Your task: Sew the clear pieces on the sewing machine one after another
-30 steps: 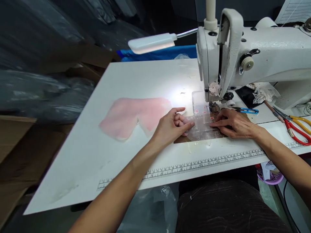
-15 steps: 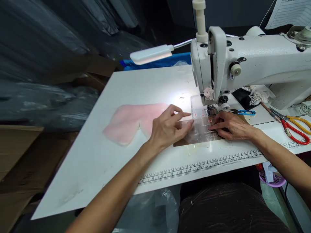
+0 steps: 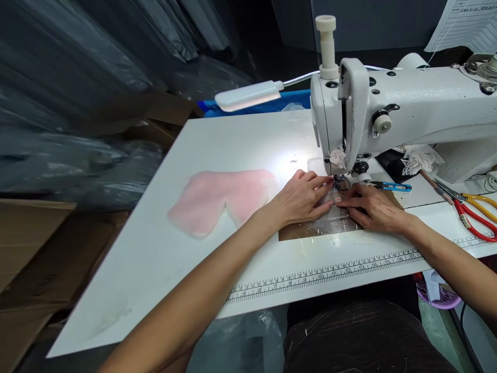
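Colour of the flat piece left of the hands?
The flat piece is pink; head view shows it best.

1. Two hands: left hand (image 3: 306, 198), right hand (image 3: 370, 208)
2. One sewing machine (image 3: 423, 98)
3. One lamp (image 3: 248, 96)
4. One table (image 3: 135, 269)
5. One pink piece (image 3: 205, 199)
6. One ruler (image 3: 330, 274)
7. One pair of snips (image 3: 398, 187)
8. Two scissor handles: red handle (image 3: 460, 211), yellow handle (image 3: 471, 197)
9. One basket (image 3: 440, 304)
10. One flower (image 3: 337, 157)
11. One spool (image 3: 411, 60)
12. One brown stick (image 3: 430, 181)
13. Clear film (image 3: 330, 226): layers too hard to count

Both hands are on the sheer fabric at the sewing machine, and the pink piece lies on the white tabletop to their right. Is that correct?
The side is wrong: the head view shows the pink piece to the left of both the left hand and the right hand. The rest stands.
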{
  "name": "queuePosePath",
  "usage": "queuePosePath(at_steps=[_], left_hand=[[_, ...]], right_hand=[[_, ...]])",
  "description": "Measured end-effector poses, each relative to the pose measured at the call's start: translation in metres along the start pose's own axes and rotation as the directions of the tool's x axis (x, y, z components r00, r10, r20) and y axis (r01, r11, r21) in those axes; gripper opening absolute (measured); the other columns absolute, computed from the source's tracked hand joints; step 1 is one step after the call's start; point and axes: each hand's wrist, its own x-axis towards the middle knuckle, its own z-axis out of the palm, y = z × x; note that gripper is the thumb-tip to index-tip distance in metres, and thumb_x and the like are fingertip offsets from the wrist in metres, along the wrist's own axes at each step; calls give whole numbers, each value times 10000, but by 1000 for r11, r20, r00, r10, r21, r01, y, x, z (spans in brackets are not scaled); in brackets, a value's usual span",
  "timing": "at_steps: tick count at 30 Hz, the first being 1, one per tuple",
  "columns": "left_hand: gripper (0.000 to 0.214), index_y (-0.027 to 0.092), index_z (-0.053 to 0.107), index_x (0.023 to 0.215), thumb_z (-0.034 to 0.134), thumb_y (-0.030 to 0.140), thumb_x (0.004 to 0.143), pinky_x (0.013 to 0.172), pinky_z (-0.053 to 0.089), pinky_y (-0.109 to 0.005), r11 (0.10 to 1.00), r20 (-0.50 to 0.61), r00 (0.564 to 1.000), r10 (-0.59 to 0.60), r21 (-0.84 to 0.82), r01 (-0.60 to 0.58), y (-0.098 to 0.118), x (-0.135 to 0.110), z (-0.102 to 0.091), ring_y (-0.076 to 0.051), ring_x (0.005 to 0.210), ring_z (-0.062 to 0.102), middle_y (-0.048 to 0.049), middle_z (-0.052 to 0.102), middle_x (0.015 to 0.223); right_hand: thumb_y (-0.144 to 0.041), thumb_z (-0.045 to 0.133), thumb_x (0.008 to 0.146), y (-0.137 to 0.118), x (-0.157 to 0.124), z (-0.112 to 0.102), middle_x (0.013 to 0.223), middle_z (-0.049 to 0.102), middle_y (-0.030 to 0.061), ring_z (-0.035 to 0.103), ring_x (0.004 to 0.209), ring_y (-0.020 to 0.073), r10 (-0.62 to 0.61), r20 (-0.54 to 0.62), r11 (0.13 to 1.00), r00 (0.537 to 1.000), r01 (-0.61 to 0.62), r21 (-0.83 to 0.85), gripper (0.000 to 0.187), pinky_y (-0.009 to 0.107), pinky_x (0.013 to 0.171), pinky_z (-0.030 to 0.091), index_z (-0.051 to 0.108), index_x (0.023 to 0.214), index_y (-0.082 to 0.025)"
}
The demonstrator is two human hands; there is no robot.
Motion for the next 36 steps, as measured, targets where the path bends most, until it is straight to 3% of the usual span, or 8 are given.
queuePosePath(at_steps=[10,22,31,36], left_hand=[[483,112,652,1289,436,421,988,859,437,-479,994,-138,990,-17,-108,2,-2,-4,9,-308,1011,598,-162,698,1280],[407,194,690,1239,517,398,931,867,424,-500,977,-171,982,-76,-208,39,0,-6,14,-311,1007,595,-122,688,1317],[425,159,690,1223,474,418,964,836,418,-473,989,-212,976,-39,-146,7,0,-6,18,-305,978,600,-137,698,1294],[389,213,695,1222,505,406,943,848,414,-476,993,-190,980,-58,-112,37,3,-5,18,-300,971,594,-104,694,1310]], right_hand=[[-237,497,991,-2,-1,0,1069,622,112,605,963,204,12,8,999,1000,-12,-36,329,389,884,554,732,1220,-221],[-219,504,973,-1,-1,-3,1058,621,105,596,934,191,-5,19,999,1000,6,-42,336,354,854,537,746,1206,-218],[-213,517,965,-4,1,-3,1049,626,99,588,903,178,10,11,999,1000,-9,-40,334,343,846,537,747,1206,-226],[-246,508,980,-3,0,-3,1034,628,100,591,897,173,28,10,999,1000,-28,-29,320,336,833,537,760,1174,-214]])
